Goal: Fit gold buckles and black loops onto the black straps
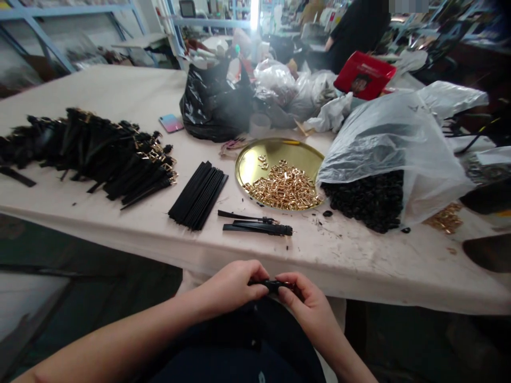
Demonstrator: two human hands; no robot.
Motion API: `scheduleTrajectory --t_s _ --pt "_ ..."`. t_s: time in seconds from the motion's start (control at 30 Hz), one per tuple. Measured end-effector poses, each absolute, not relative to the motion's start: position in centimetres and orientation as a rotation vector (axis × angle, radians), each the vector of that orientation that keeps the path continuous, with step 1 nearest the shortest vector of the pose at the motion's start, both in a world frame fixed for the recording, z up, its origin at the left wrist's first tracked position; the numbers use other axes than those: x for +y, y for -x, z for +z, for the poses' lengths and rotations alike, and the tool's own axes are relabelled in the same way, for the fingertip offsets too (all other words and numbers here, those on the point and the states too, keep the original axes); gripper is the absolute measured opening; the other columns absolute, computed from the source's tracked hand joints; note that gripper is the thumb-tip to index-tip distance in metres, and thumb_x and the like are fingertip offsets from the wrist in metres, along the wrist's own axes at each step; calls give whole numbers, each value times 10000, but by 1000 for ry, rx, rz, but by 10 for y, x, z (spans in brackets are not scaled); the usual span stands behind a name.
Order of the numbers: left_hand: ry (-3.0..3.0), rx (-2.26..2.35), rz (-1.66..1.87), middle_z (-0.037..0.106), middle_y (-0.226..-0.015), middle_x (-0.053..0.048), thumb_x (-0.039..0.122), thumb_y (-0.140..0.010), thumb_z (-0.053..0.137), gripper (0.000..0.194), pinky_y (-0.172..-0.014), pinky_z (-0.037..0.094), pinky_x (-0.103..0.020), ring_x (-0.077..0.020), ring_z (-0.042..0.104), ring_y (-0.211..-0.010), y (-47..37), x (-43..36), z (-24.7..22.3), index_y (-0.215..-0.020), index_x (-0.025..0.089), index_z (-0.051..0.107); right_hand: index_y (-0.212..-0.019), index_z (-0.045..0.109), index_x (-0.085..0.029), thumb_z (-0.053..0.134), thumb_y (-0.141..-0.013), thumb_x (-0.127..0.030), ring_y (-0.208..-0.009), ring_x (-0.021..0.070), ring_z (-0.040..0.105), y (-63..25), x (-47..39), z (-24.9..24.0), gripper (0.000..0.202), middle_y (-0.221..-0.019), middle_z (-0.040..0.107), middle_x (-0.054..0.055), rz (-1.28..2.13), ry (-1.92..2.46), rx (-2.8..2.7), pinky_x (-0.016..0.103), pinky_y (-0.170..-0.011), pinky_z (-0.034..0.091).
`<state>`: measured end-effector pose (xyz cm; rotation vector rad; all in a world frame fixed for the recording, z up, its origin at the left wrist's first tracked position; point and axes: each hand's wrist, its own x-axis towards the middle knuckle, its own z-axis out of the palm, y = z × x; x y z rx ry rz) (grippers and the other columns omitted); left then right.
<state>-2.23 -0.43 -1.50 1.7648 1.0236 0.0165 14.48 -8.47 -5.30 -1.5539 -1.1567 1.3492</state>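
Just off the table's front edge, my left hand [241, 284] and my right hand [303, 300] pinch a black strap [273, 286] between them. Its ends are hidden in my fingers, with a glint of gold metal by the right ones. Two small bundles of black straps with buckles [257, 228] lie on the table before my hands. Left of these is a neat stack of plain black straps [198, 196]. A round gold tray [249, 159] holds a heap of gold buckles [285, 186]. Small black loops [365, 199] spill from a clear plastic bag [383, 138].
A large pile of buckled black straps [88, 149] covers the table's left side. Behind stand a phone [171, 123], a black plastic bag [215, 103] and a red bag [364, 75]. More gold pieces [445, 218] lie at the right. A person in black [359, 32] is in the background.
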Motion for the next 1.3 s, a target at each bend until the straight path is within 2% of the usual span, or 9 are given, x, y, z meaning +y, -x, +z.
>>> scheduleTrajectory --t_s 0.13,0.27,0.37,0.5,0.7,0.83,1.0,1.13,1.3 --pt "-1841 1032 7 664 -867 -10 255 -741 523 189 -667 410 -224 -171 590 -803 17 -10 -12 -890 195 622 -858 577 -188 512 -797 -259 -758 184 581 -142 -89 -50 114 -800 598 29 1275 1558 -1262 305 -685 461" --pt "-1882 998 -24 668 -816 -11 293 -745 522 189 -614 392 -212 -169 588 -741 19 -13 -9 -866 190 624 -998 534 -198 462 -832 -228 -811 180 595 -140 -95 -50 184 -889 613 50 1141 1525 -1426 310 -716 484" --pt "-1983 943 -73 653 -723 -20 316 -768 477 219 -547 351 -206 -165 561 -663 24 -11 -3 -764 174 643 -1090 530 -209 534 -788 -196 -837 211 588 -139 -93 -45 302 -942 609 76 747 1493 -1861 338 -707 493" --pt "-1876 870 -7 589 -643 15 305 -767 463 241 -502 321 -177 -118 486 -589 31 -3 11 -751 145 643 -994 581 -177 518 -805 -215 -703 221 598 -137 -80 -23 203 -815 637 83 138 1366 -2215 343 -600 500" --pt "-1815 867 18 479 -542 54 294 -769 465 239 -458 288 -162 -89 395 -524 36 21 19 -776 146 652 -936 558 -162 343 -887 -257 -623 184 612 -138 -47 -12 240 -737 655 70 -206 1203 -2300 296 -570 490" --pt "-2196 998 170 611 -725 2 314 -813 455 245 -558 361 -189 -131 518 -655 30 48 2 -832 185 663 -975 558 -155 279 -920 -311 -708 186 635 -147 -4 -40 325 -814 677 83 -377 1215 -2278 298 -642 492" --pt "-2531 1365 318 606 -859 -22 357 -860 427 264 -720 404 -217 -141 561 -790 47 99 -8 -859 215 650 -1072 551 -160 323 -877 -470 -837 226 629 -154 39 -78 431 -982 667 111 -497 1318 -2231 331 -709 489" --pt "-2481 1807 259 572 -892 -78 288 -880 379 275 -734 400 -293 -189 551 -823 84 146 -2 -908 166 624 -1108 536 -176 435 -824 -487 -789 233 632 -156 49 -99 432 -926 680 98 -451 1335 -2209 338 -680 492" --pt "-2511 1807 116 557 -857 -87 307 -868 404 260 -714 381 -333 -224 544 -821 91 166 -12 -836 162 618 -1213 459 -186 540 -749 -502 -813 280 619 -159 48 -107 567 -961 666 127 -403 1329 -2133 396 -699 468"
